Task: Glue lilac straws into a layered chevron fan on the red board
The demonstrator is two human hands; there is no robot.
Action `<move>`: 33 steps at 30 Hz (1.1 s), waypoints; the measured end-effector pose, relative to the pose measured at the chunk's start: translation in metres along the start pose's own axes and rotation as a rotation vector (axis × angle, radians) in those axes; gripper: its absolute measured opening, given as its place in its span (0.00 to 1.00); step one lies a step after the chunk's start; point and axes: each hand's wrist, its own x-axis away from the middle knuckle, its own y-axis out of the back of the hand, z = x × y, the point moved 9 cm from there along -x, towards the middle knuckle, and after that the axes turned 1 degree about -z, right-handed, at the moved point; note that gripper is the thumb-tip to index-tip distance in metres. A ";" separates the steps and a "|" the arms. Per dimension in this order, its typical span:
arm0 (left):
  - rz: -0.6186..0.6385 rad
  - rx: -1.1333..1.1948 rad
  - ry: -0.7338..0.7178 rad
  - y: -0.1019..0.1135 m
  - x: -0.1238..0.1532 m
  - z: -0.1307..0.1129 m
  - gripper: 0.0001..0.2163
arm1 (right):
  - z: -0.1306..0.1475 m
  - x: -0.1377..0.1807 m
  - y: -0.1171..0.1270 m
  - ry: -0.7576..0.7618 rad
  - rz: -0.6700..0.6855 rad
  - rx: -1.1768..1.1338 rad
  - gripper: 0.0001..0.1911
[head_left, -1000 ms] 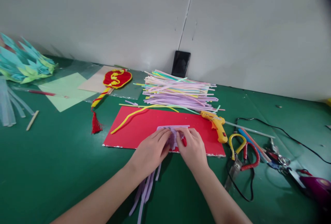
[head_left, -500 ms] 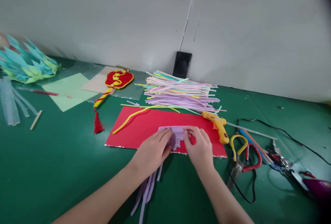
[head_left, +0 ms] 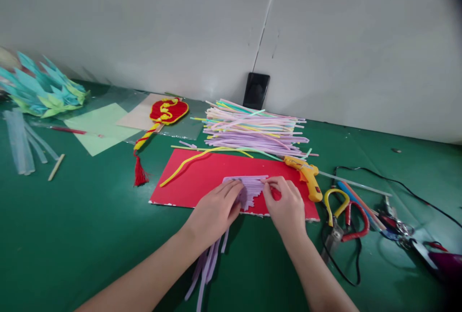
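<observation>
1. Right hand point(head_left: 287, 206), thumb and forefinger pinching the lilac panel point(head_left: 251, 190) at its two-o'clock edge!
2. Left hand point(head_left: 216, 207): fingers together over its eight-o'clock side, grip hidden.
3. Panel's on the red board point(head_left: 202, 170); lilac strips point(head_left: 211, 264) trail towards seven o'clock across the worktop point(head_left: 90, 225).
4. Multicoloured bundle point(head_left: 256, 134) at twelve.

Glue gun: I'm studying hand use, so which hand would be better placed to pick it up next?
Probably the right hand: it is nearer the glue gun, at the right end of the red board, though busy at the purple strips. The left hand, farther off, covers part of them.
</observation>
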 end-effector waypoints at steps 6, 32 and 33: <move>-0.219 0.076 0.096 0.025 -0.001 0.015 0.12 | -0.010 -0.002 0.008 -0.053 -0.060 -0.070 0.06; -0.258 0.238 0.393 0.023 -0.002 0.057 0.13 | -0.033 -0.001 -0.020 -0.335 0.168 -0.677 0.16; -0.252 0.322 0.409 0.022 -0.003 0.059 0.14 | -0.031 -0.002 -0.020 -0.344 0.155 -0.745 0.16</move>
